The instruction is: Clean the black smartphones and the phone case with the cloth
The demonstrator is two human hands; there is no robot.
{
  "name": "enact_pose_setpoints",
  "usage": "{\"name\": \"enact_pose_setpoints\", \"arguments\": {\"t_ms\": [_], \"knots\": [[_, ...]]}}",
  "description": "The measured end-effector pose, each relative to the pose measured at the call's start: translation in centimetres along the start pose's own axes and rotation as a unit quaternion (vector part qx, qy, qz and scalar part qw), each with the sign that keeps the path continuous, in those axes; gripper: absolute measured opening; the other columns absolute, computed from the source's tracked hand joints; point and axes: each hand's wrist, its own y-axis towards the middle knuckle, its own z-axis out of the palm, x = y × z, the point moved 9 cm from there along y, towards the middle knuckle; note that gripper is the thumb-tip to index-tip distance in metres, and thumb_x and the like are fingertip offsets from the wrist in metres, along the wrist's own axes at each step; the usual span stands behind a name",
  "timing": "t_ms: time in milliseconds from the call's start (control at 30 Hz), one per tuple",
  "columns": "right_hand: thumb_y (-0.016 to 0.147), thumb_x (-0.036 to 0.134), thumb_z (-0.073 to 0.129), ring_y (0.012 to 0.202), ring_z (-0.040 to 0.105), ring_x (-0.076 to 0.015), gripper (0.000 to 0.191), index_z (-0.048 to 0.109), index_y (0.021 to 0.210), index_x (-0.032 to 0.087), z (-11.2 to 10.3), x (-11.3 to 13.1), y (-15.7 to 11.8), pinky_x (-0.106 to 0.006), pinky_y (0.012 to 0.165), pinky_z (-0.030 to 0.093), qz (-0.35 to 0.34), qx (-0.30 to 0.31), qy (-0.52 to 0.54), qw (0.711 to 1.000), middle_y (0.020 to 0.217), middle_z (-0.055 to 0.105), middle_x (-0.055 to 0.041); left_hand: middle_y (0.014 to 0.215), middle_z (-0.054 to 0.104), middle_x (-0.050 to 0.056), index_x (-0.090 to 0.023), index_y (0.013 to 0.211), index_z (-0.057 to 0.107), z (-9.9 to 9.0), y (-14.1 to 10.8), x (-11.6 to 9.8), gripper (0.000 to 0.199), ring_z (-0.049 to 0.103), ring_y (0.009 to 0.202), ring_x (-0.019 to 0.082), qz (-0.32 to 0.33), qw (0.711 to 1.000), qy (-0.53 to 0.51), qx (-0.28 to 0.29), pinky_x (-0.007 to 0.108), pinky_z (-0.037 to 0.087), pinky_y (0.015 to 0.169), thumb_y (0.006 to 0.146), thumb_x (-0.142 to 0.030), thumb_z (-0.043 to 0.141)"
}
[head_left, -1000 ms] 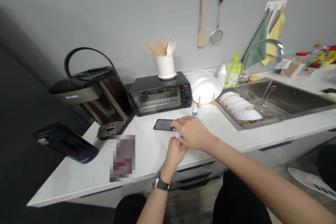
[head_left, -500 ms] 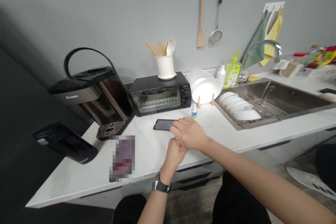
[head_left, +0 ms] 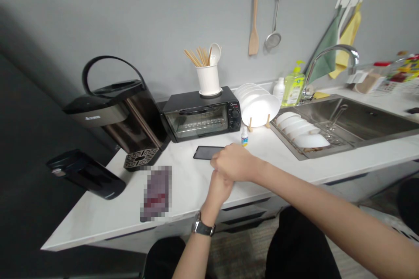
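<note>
My right hand [head_left: 234,161] is closed and stacked on top of my left hand [head_left: 222,186], the two pressed together above the counter. My left hand is also closed, most of its fingers hidden under the right; a watch [head_left: 202,226] with a dark strap is on that wrist. What either hand holds, if anything, is hidden. Behind them a dark phone [head_left: 207,152] lies flat on the counter, its right end covered by my right hand. Just past my right knuckles stands a small white bottle [head_left: 244,136] with a blue and yellow label.
A toaster oven [head_left: 201,117] bears a white utensil holder [head_left: 208,79]. Left are a water dispenser [head_left: 131,122], a dark tilted flask [head_left: 87,174] and a pixelated object [head_left: 157,194]. White plates [head_left: 262,111], a soap bottle [head_left: 293,87] and a sink [head_left: 386,117] with bowls stand right.
The view has shifted slightly, so the counter's things sit a little further right. My hands stay pressed together, the right one turned slightly with its knuckles more tucked in.
</note>
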Motion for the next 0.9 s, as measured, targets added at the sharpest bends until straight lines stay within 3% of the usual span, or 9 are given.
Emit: {"name": "enact_pose_setpoints", "arguments": {"t_ms": [100, 267, 433, 500, 567, 633, 700, 767, 900], "knots": [[0.092, 0.034, 0.062, 0.089, 0.073, -0.026, 0.022, 0.077, 0.103, 0.022, -0.3, -1.6, -0.5, -0.03, 0.068, 0.039, 0.021, -0.006, 0.029, 0.999, 0.101, 0.079, -0.0082, 0.083, 0.079, 0.009, -0.016, 0.081, 0.075, 0.3, -0.2, -0.4, 0.018, 0.075, 0.087, 0.027, 0.009, 1.0, -0.006, 0.008, 0.029, 0.054, 0.074, 0.089, -0.017, 0.058], [0.093, 0.071, 0.052, 0.082, 0.072, -0.0299, 0.061, 0.076, 0.076, 0.017, 0.1, -5.6, -2.5, -0.031, 0.064, 0.037, 0.14, 0.035, 0.017, 0.989, 0.079, 0.076, -0.0145, 0.103, 0.081, 0.011, -0.016, 0.102, 0.075, 0.3, -0.4, -0.6, 0.025, 0.075, 0.1, 0.028, 0.011, 1.0, -0.018, -0.004, 0.031, 0.056, 0.084, 0.095, -0.035, 0.061], [0.102, 0.038, 0.054, 0.074, 0.065, -0.0218, 0.026, 0.069, 0.104, 0.017, -0.2, -2.0, -2.0, -0.031, 0.062, 0.031, 0.06, -0.08, -0.01, 0.995, 0.082, 0.074, -0.0073, 0.075, 0.076, 0.008, -0.014, 0.08, 0.073, 0.6, -0.3, 0.2, 0.017, 0.074, 0.077, 0.026, 0.007, 1.0, 0.003, 0.006, 0.029, 0.053, 0.067, 0.088, -0.022, 0.061], [0.102, 0.022, 0.051, 0.076, 0.061, -0.0198, 0.014, 0.065, 0.102, 0.018, 0.0, 0.3, -1.6, -0.033, 0.063, 0.03, -0.004, -0.153, -0.052, 0.987, 0.085, 0.071, -0.0059, 0.083, 0.077, 0.009, -0.014, 0.086, 0.074, 0.5, -0.4, 0.4, 0.015, 0.073, 0.085, 0.027, 0.009, 1.0, 0.012, -0.005, 0.029, 0.053, 0.07, 0.084, -0.016, 0.06], [0.104, 0.014, 0.045, 0.077, 0.057, -0.0186, 0.021, 0.062, 0.094, 0.02, 0.3, 1.9, -1.7, -0.034, 0.064, 0.029, -0.064, -0.237, -0.095, 0.965, 0.084, 0.068, -0.0035, 0.098, 0.078, 0.012, -0.014, 0.097, 0.075, 0.4, -0.5, 0.5, 0.023, 0.071, 0.097, 0.028, 0.013, 1.0, 0.019, -0.017, 0.031, 0.054, 0.076, 0.08, -0.011, 0.058], [0.105, 0.017, 0.041, 0.074, 0.053, -0.0184, 0.026, 0.062, 0.09, 0.021, 0.6, 2.0, -2.4, -0.035, 0.065, 0.028, -0.079, -0.31, -0.123, 0.939, 0.08, 0.065, -0.0021, 0.096, 0.078, 0.012, -0.014, 0.094, 0.075, 0.5, -0.6, 0.5, 0.023, 0.072, 0.094, 0.027, 0.014, 1.0, 0.019, -0.015, 0.03, 0.052, 0.075, 0.079, -0.01, 0.058], [0.105, 0.031, 0.044, 0.073, 0.053, -0.0194, 0.028, 0.064, 0.089, 0.02, 0.6, 0.2, -3.1, -0.036, 0.067, 0.028, -0.017, -0.35, -0.125, 0.928, 0.078, 0.065, -0.0035, 0.08, 0.076, 0.009, -0.014, 0.082, 0.073, 0.7, -0.6, 0.5, 0.015, 0.071, 0.077, 0.024, 0.01, 1.0, 0.013, -0.005, 0.027, 0.049, 0.065, 0.082, -0.012, 0.058], [0.101, 0.052, 0.047, 0.072, 0.054, -0.0203, 0.041, 0.064, 0.086, 0.018, 0.5, -2.5, -3.8, -0.036, 0.068, 0.029, 0.082, -0.342, -0.098, 0.931, 0.079, 0.065, -0.0058, 0.067, 0.072, 0.007, -0.015, 0.074, 0.07, 0.7, -0.5, 0.4, 0.02, 0.068, 0.064, 0.021, 0.003, 1.0, 0.005, 0.0, 0.026, 0.044, 0.057, 0.088, -0.018, 0.056], [0.093, 0.069, 0.05, 0.067, 0.06, -0.0202, 0.056, 0.068, 0.084, 0.017, 0.4, -5.2, -3.9, -0.033, 0.061, 0.028, 0.204, -0.215, -0.017, 0.955, 0.079, 0.07, -0.0071, 0.067, 0.073, 0.006, -0.015, 0.08, 0.071, 0.7, -0.3, 0.4, 0.025, 0.069, 0.062, 0.021, -0.008, 1.0, -0.006, 0.0, 0.025, 0.042, 0.054, 0.094, -0.028, 0.055]]}}
